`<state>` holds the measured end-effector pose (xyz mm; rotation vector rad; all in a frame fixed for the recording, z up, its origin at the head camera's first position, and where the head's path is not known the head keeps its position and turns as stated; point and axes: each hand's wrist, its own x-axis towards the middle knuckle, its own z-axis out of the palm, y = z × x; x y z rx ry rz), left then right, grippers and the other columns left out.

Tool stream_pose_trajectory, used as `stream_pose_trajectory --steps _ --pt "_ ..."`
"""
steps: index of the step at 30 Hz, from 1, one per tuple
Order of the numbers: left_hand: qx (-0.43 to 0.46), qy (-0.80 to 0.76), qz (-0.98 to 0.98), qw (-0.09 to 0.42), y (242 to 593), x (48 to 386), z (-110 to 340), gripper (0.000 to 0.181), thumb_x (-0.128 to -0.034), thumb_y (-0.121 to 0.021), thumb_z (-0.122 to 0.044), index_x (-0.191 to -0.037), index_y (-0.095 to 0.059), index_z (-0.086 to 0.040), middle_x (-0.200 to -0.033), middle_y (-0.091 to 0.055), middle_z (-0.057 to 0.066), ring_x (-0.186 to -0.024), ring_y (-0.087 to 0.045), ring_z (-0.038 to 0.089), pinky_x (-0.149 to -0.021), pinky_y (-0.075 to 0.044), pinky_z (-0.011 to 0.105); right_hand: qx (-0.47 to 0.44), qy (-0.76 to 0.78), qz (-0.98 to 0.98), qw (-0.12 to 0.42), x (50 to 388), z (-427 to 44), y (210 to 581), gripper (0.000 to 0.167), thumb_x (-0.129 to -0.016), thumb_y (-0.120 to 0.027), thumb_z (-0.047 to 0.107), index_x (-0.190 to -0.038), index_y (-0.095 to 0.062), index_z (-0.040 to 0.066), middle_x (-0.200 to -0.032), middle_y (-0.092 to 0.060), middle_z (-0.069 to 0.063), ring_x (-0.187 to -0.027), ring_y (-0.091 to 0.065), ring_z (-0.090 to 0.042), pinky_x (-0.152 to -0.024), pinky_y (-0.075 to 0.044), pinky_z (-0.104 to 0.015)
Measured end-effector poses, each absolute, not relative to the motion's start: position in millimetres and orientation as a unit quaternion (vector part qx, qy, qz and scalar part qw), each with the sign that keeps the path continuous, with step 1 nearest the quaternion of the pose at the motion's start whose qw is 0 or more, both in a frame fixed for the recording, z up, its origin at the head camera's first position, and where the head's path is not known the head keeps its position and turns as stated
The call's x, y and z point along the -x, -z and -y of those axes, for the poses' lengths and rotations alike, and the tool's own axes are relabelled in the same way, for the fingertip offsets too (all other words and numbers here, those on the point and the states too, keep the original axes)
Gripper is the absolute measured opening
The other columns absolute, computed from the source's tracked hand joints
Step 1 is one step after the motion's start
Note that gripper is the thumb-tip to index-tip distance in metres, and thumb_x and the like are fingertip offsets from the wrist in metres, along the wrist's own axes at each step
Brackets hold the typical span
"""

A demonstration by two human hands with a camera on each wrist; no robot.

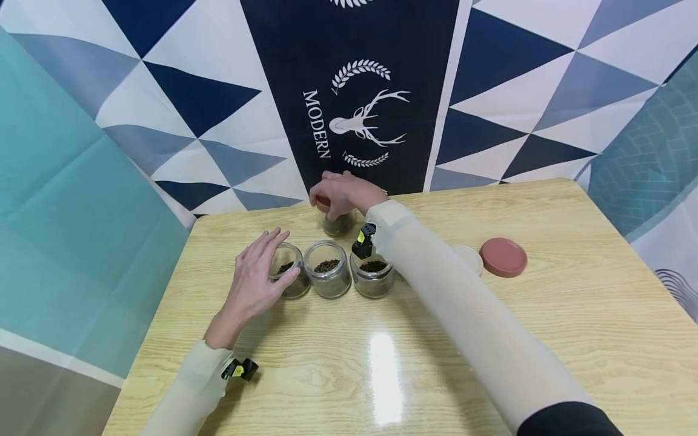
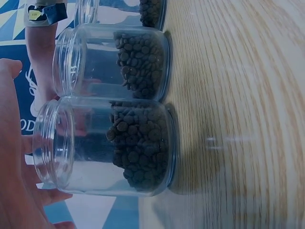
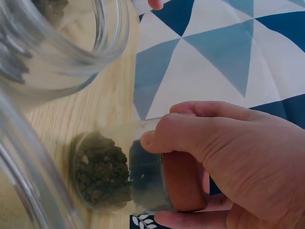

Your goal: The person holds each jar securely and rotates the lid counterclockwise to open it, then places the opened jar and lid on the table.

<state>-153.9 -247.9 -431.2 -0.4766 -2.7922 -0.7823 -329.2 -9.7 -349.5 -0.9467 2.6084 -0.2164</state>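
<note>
My right hand (image 1: 346,192) grips a small glass jar (image 3: 147,176) around its reddish-brown lid (image 3: 183,181) and upper wall. Dark brown chunks lie at the bottom of that jar, which is at the table's back edge. Before it, three lidless glass jars form a row: a left jar (image 1: 294,286), a middle jar (image 1: 329,284) and a right jar (image 1: 373,284). Each holds some dark brown pellets. Beside the left jar is my left hand (image 1: 256,269), fingers extended around its mouth; whether they touch the glass I cannot tell.
To the right on the wooden table (image 1: 305,363) lie a reddish-brown lid (image 1: 503,257) and a pale lid (image 1: 469,258), the latter partly hidden by my right sleeve (image 1: 463,303). A patterned cloth (image 1: 218,109) with a deer print hangs behind the table.
</note>
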Motion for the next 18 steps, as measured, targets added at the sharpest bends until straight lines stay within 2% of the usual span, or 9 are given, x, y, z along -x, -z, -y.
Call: stream_pose_trajectory --steps 9,15,18 --pt "0.166 0.263 0.945 0.103 432 154 249 0.082 -0.1018 -0.065 -0.056 -0.171 -0.048 -0.016 -0.180 -0.044 0.019 -0.169 -0.036 0.049 -0.131 -0.025 0.082 0.340 0.065 -0.922 0.170 328 8 341 0.052 -0.100 -0.083 0.018 -0.149 -0.067 0.026 -0.147 -0.051 -0.009 -0.133 -0.049 -0.032 -0.121 -0.043 -0.053" --pt "0.164 0.261 0.946 0.100 432 154 249 0.082 -0.1005 -0.066 -0.053 -0.171 -0.048 -0.017 -0.181 -0.043 0.018 -0.170 -0.036 0.049 -0.131 -0.025 0.082 0.354 0.059 -0.919 0.165 329 3 330 0.050 -0.099 -0.081 0.016 -0.148 -0.068 0.023 -0.145 -0.051 -0.009 -0.131 -0.049 -0.028 -0.128 -0.039 -0.055" --pt "0.161 0.261 0.947 0.098 433 153 249 0.082 -0.1005 -0.066 -0.053 -0.172 -0.047 -0.017 -0.181 -0.043 0.018 -0.170 -0.035 0.049 -0.131 -0.025 0.082 0.357 0.058 -0.919 0.157 329 1 324 0.051 -0.099 -0.082 0.017 -0.147 -0.068 0.023 -0.147 -0.051 -0.011 -0.132 -0.051 -0.030 -0.128 -0.041 -0.057"
